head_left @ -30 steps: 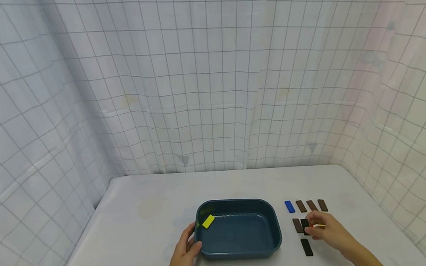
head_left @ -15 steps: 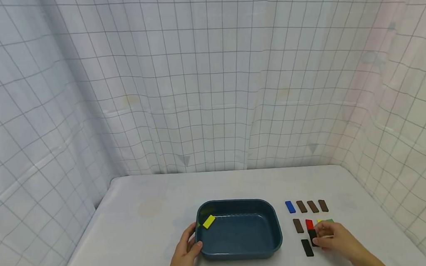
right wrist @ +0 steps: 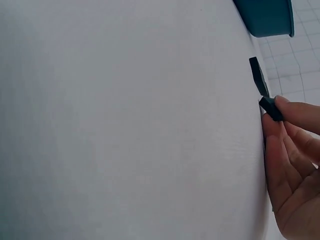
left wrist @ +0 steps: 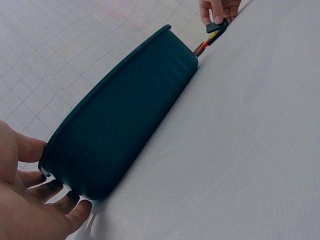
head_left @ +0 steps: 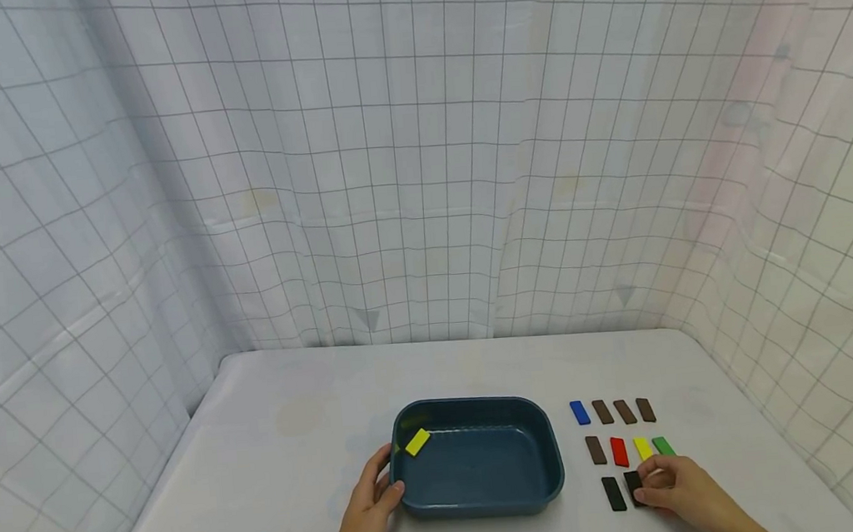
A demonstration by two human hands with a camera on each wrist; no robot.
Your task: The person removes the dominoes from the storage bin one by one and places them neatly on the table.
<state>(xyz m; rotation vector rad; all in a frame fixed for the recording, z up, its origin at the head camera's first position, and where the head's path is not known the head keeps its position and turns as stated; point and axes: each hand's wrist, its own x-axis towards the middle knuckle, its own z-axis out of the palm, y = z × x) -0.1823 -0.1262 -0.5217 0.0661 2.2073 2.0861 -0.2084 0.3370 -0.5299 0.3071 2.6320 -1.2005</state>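
A dark blue-green plastic tub [head_left: 480, 475] stands mid-table with a yellow block [head_left: 418, 443] at its inner left. My left hand [head_left: 366, 511] grips the tub's left end; in the left wrist view the thumb [left wrist: 31, 148] is at the rim and the fingers lie against the outer wall. With thumb and fingertips, my right hand [head_left: 685, 492] pinches a flat black block [right wrist: 270, 109], close over the table. Left of it lies another black block [head_left: 614, 493]. Above these are brown [head_left: 596, 451], red [head_left: 619, 452], yellow [head_left: 642, 448] and green [head_left: 663, 446] blocks. A red edge shows beneath my right hand.
A blue block [head_left: 579, 413] and several brown blocks [head_left: 624, 412] form a row farther back on the right. The white table [head_left: 283, 444] is enclosed by grid-patterned curtains [head_left: 419, 175] at the back and sides.
My right hand has carried the black block from over the middle row toward me and slightly right, beside the other black one. Red, yellow and green blocks are uncovered. The left hand stays put.
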